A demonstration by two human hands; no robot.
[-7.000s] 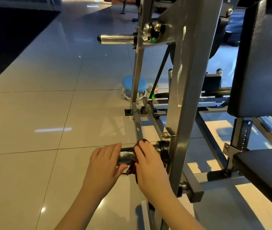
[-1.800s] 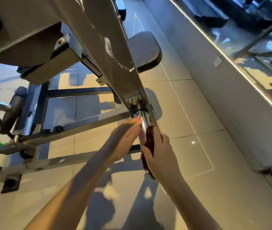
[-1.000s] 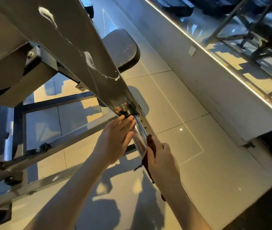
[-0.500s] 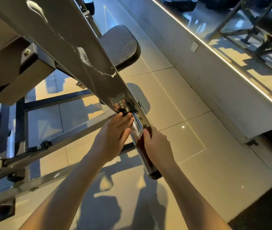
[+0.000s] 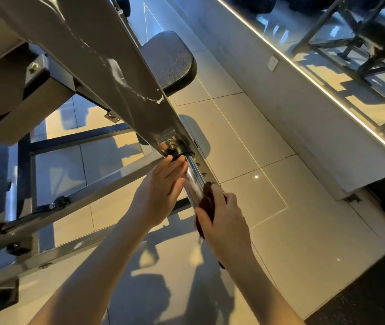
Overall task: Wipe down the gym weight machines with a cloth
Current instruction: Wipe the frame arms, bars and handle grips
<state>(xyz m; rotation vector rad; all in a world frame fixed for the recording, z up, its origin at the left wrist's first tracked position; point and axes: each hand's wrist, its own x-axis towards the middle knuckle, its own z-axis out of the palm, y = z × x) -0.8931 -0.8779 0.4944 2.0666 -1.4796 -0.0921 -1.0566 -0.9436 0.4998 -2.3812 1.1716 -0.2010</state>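
Observation:
A chrome weight peg (image 5: 192, 178) sticks out from the lower end of the grey slanted machine frame (image 5: 116, 73), below a black collar (image 5: 181, 150). My right hand (image 5: 224, 221) grips a dark red cloth (image 5: 206, 202) wrapped around the peg's lower part, hiding the peg's end. My left hand (image 5: 161, 191) rests with straight fingers against the peg's upper left side, fingertips near the collar. White streaks of cleaner run down the frame.
A black padded seat (image 5: 170, 59) sits behind the frame. Grey base rails (image 5: 69, 198) cross the tiled floor at left. A low wall ledge (image 5: 304, 118) with a light strip and a mirror runs along the right. Dark matting lies at bottom right.
My right hand with the cloth has slid back down the peg toward its end, baring more chrome. My left hand stays by the collar. Earlier I wiped a peg on the machine's other side.

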